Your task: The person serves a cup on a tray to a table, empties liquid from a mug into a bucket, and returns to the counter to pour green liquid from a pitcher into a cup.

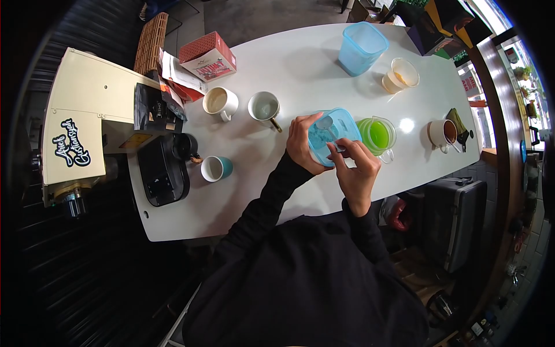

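My left hand [300, 146] grips the left side of a light-blue plastic container [345, 122]. In my right hand [356, 168] a small spoon [328, 125] is pinched near its handle's end, its bowl inside the container. What lies at the container's bottom is hard to make out. Just right of the container, a glass jug [377, 135] holds bright green liquid. Left of my left hand stands a pale mug [264, 106] with a brownish handle.
On the white table [306, 63] stand a cream mug [220, 103], a teal cup [215, 168], a tall blue container [362, 48], a clear cup [400, 76] and a mug of brown liquid [442, 133]. A black scale-like device [163, 170] sits left, beside a cream machine [72, 124].
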{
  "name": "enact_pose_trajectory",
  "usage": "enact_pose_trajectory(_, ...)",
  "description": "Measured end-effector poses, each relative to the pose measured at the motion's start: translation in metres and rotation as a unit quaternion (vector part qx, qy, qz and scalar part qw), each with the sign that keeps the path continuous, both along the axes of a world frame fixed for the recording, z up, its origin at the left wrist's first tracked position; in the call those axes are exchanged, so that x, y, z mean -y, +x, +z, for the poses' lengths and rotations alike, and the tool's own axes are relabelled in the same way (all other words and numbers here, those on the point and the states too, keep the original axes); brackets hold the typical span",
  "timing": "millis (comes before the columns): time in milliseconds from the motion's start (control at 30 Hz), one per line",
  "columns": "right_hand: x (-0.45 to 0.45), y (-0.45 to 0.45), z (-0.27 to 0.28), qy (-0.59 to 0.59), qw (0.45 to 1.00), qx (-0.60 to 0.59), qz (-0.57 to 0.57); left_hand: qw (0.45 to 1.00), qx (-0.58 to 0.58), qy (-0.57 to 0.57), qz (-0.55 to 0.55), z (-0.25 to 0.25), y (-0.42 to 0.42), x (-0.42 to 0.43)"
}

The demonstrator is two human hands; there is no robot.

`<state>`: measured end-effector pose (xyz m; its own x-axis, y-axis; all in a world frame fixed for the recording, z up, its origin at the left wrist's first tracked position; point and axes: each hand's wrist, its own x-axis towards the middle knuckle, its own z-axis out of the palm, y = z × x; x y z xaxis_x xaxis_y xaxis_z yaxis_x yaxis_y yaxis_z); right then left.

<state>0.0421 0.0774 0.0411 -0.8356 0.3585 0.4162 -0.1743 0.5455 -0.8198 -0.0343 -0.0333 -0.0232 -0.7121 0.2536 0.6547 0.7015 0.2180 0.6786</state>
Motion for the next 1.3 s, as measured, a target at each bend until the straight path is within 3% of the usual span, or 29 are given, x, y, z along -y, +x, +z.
enact_pose_trajectory(733, -0.003, 0.001, -0.003, -0.129, 0.992, -0.006, 0.009, 1.0, 0.023, 0.007, 0.009, 0.007, 0.002, 0.005)
enact_pose_trajectory(867, -0.009, 0.002, -0.001, -0.079, 0.996, 0.035, 0.022, 1.0, 0.01, -0.016, 0.023, 0.004, 0.002, 0.009)
enact_pose_trajectory(1067, -0.013, -0.004, 0.016, 0.063, 0.993, 0.094, 0.03, 0.992, 0.116, 0.021, 0.056, 0.003, 0.003, 0.023)
enact_pose_trajectory(1300, -0.012, -0.015, 0.009, 0.088, 0.986, 0.094, 0.109, 0.99, 0.114, 0.028, 0.079, -0.007, 0.004, 0.025)
